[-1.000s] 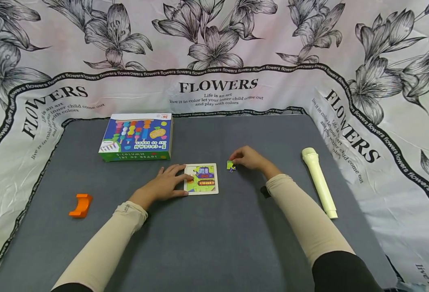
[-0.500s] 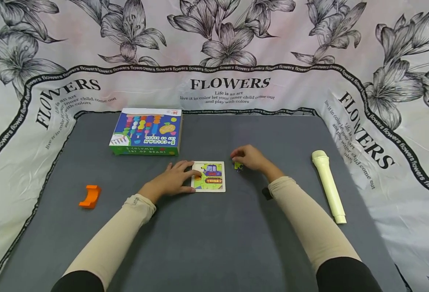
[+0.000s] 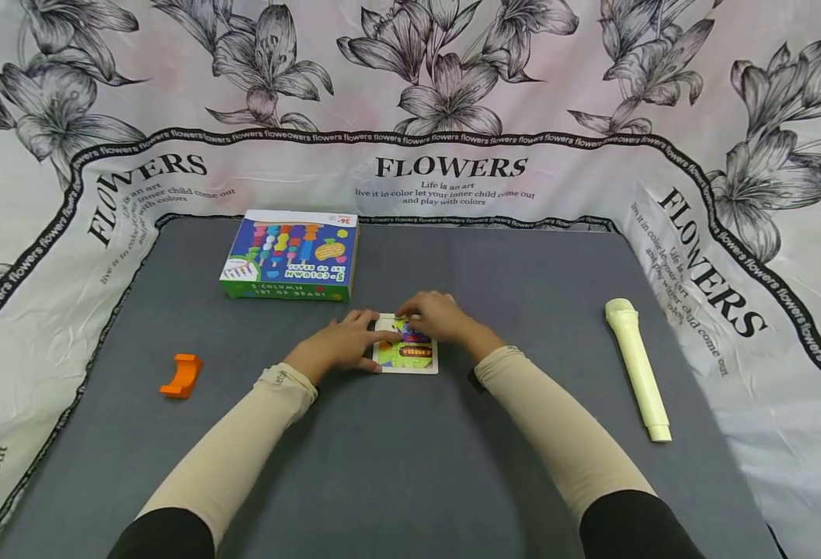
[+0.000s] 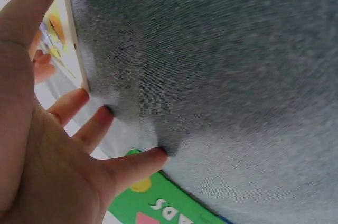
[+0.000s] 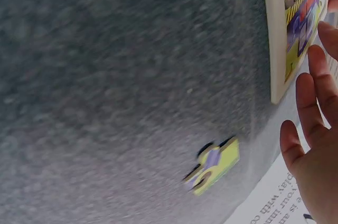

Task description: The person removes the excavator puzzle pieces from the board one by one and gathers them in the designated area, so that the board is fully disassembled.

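- Puzzle board (image 3: 410,371), pale-framed with a vehicle picture, lies flat on the grey desk (image 3: 410,466), between the two hands: at 3 o'clock from the left hand (image 3: 336,348) and at 8 o'clock from the right hand (image 3: 441,317).
- Left hand: fingers spread and nearly straight, gripping nothing; one finger reaches over the board's 9 o'clock side, and the thumb touches its 8 o'clock corner.
- Right hand: fingers loosely bent over the board's 1 o'clock part; whether the fingertips pinch anything cannot be told.
- Loose puzzle piece (image 5: 214,166), yellow-green and purple, lies on the desk, apart from the board and towards 7 o'clock from its nearer corner in the right wrist view.
- Inside the board's frame sit fitted pieces showing a purple cab and orange tracks; the hands hide part of it.
- Blue and green box (image 3: 287,256), printed with coloured beads, stands at 10 o'clock from the board; its contents are hidden.
- Orange curved block (image 3: 182,376) lies at 9 o'clock, a cream tube (image 3: 639,371) at 3 o'clock, both well apart from the board.
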{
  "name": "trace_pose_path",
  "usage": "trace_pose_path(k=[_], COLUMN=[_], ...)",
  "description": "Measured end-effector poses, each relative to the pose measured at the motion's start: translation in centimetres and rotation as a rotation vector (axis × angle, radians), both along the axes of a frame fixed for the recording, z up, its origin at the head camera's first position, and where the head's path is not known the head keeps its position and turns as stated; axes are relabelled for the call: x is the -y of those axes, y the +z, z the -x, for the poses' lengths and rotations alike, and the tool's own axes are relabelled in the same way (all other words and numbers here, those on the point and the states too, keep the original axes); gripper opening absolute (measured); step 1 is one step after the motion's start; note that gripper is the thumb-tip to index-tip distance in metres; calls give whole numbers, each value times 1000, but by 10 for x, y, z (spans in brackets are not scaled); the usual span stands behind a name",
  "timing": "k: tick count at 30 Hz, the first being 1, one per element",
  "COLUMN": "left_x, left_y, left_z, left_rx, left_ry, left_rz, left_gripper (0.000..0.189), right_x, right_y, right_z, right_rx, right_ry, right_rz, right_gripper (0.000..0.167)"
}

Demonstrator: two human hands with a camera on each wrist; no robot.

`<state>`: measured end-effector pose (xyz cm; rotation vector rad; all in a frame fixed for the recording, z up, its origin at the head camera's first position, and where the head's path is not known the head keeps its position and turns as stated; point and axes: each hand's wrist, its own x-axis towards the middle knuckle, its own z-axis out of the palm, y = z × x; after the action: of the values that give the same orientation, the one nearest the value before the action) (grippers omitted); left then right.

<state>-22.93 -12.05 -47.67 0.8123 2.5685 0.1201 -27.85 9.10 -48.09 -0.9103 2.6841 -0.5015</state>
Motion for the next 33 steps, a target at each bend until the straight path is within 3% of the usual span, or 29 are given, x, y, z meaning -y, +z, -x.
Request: trace_pose_path(k=[9,19,33], left_x=[-7,-6,-5], left_y=[6,5,5], left_z=[2,2,3], left_rx=[10,20,35], left_ry=[-18,-29,-14], left_rz=[85,91,80], left_gripper=[68,67,68], right_x=[7,10,12], right_y=[6,7,6], right_z=[-3,-3,-3], right_rx=[-48,-114,-138], right_ry=[22,95,115], right_rz=[-76,-172,-156], right_gripper=[25,21,21])
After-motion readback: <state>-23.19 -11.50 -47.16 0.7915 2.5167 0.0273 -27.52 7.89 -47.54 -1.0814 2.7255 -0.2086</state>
